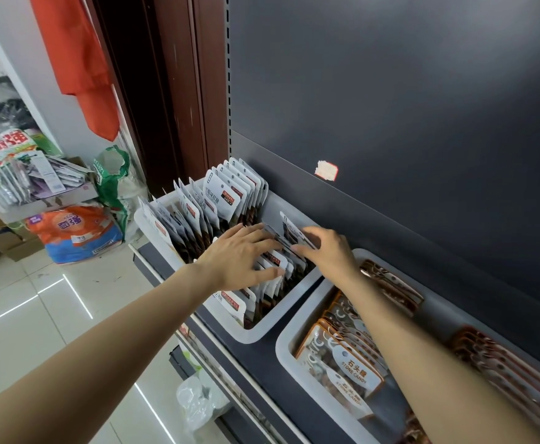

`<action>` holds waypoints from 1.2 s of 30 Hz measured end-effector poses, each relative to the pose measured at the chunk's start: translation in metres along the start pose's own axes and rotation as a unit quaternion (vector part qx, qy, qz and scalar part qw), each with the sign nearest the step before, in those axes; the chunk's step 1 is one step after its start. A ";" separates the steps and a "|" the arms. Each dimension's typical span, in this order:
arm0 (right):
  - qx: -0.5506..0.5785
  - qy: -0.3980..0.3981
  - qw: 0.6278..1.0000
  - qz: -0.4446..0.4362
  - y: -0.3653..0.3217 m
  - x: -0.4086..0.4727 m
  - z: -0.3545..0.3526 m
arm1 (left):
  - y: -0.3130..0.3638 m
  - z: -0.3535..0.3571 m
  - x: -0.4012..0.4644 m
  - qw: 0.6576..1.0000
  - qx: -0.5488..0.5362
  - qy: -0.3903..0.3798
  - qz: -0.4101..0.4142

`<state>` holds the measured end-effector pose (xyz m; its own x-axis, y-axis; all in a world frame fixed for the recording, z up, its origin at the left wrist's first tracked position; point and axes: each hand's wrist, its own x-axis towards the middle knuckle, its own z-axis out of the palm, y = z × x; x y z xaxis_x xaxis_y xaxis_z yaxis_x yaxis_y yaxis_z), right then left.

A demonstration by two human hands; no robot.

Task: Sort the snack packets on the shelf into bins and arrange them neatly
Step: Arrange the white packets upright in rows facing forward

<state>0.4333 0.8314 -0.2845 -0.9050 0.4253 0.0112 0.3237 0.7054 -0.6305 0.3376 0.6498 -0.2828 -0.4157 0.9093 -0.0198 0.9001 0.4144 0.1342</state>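
Shop — shelf (262, 373) bins (281, 302) of snack packets (227, 197)

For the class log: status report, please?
Left hand flat on white packets. Right hand pinching one packet in left bin. Nothing blocking.

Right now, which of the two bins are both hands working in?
The left bin, full of white packets. Left hand and right hand are both over it; the right bin holds orange-edged stone candy packets.

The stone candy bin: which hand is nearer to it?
Right. The right hand is just beyond the stone candy bin; the left hand is further left, over the white packets.
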 end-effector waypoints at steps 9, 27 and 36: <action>0.037 -0.008 0.999 0.002 0.016 0.002 -0.004 | 0.003 -0.002 -0.003 1.000 0.003 -0.001 -0.009; 0.080 -0.035 0.995 0.041 0.002 0.023 -0.014 | 0.001 -0.001 0.000 1.000 -0.010 -0.016 -0.008; -0.025 0.039 0.999 0.002 0.015 0.021 0.002 | 0.006 -0.004 0.014 0.999 -0.002 -0.042 -0.018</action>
<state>0.4181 0.8498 -0.2957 -0.8802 0.4693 0.0707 0.3422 0.7308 -0.5906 0.3369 0.6652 -0.2785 -0.4350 0.8940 -0.1076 0.8842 0.4467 0.1365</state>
